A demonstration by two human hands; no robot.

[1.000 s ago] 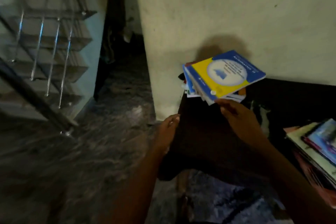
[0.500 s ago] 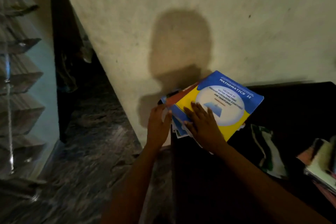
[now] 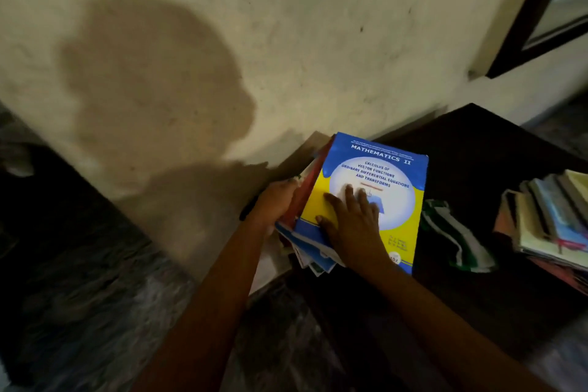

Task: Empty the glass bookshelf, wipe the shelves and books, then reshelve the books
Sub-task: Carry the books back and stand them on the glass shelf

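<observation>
Head view (only cam we have):

- Stack of books sits at the near-left corner of a dark table, close against the wall. The stack is untidy: lower vols stick out at the near-left, edges fanned.
- Top vol is the Mathematics II book, with a blue/yellow cover and a white circle in the middle. It lies face up, title end toward the wall, and is turned a bit off from the ones under it.
- Right hand lies palm-down on that cover, fingers straight and spread, thumb out to the left. We read it as a flat press w/ nothing grasped.
- Left hand is at the stack's left side, wrapped onto the edges of the red and blue vols. Fingertips are hidden behind the books, so we can't judge how deep the grip goes.
- Both forearms come up from the bottom of the frame.
- A green/white cloth lies crumpled on the table just right of the stack, apart from it.
- A second pile of books is at the far-right table edge, partly cut off by the frame.
- A head-and-shoulder shadow falls on the wall, left of centre.
- The floor lower left is dark, mottled and blurred.
- A dark frame is in the upper-right corner; we can't tell what it belongs to.
</observation>
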